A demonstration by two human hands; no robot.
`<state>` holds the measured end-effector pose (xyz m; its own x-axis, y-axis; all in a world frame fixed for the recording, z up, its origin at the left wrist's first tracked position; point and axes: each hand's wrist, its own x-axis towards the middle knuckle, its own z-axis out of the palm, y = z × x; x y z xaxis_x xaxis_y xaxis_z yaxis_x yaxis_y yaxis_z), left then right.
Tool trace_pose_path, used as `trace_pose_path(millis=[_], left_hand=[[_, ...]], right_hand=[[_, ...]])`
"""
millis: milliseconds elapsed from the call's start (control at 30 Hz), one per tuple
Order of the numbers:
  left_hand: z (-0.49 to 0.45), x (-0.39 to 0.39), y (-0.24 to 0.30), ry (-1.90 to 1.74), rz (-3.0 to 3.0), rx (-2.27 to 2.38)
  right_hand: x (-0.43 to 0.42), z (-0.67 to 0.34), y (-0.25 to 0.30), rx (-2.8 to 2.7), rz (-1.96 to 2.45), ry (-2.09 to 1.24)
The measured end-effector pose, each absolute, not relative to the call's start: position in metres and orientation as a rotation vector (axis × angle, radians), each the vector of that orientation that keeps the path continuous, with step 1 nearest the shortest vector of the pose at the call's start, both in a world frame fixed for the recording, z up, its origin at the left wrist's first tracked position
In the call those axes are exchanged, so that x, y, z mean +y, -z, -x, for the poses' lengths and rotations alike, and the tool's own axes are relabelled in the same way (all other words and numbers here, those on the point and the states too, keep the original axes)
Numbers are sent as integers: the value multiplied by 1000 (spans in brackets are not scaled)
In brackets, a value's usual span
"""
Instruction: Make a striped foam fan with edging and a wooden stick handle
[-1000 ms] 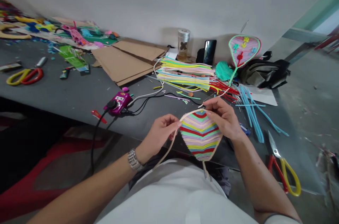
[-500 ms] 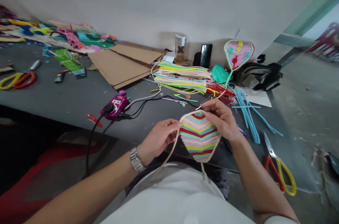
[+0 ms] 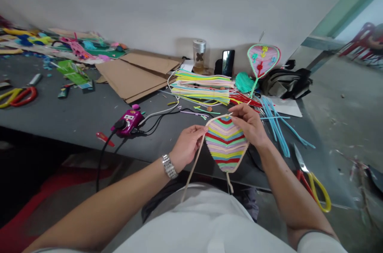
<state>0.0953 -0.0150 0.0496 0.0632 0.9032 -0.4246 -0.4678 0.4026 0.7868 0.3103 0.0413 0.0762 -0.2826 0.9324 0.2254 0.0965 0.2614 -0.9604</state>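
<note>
Both my hands hold a teardrop-shaped frame of cream pipe cleaner, woven across with striped multicoloured pipe cleaners (image 3: 226, 145), above the table's front edge. My left hand (image 3: 189, 147) pinches its left edge, where a long cream stem (image 3: 194, 169) runs down toward my body. My right hand (image 3: 248, 125) grips the top right edge, with fingers over the rim. A short cream end (image 3: 229, 183) hangs below the tip. Behind them stands a similar woven piece with a green rim and flower shapes (image 3: 263, 61).
On the dark table lie stacked pipe-cleaner bundles (image 3: 200, 87), loose blue pipe cleaners (image 3: 275, 133), a pink power socket (image 3: 128, 122) with black cables, cardboard sheets (image 3: 134, 75), and red-and-yellow scissors (image 3: 311, 191) near my right arm.
The view has turned slightly, shifting the table items left. My hands stay on the woven piece, which sits slightly higher, and its long stem hangs more steeply.
</note>
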Motion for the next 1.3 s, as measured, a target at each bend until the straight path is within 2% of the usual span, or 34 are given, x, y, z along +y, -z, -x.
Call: trace_pose_path(millis=[267,600,867,1167,1300], left_hand=[[-127,17,-54,-1134,-503,928],[-111,23,-63,-1212,-525,924],[-82,3,-84,-1165,-677,1001],[-78,-33,-83,-1335,-770,1068],[-78,-37,-76,-1408,-802,1080]], right_hand=[[73,-336,-84,-1596,961,-1040],[33,-308,-57,-1265,1064,-1015],[-1,-298,-64,-1268,1076,-1106],[-33,-278,-76,-1457,1102,-623],[-34,-272,-75,-1448,1110,-594]])
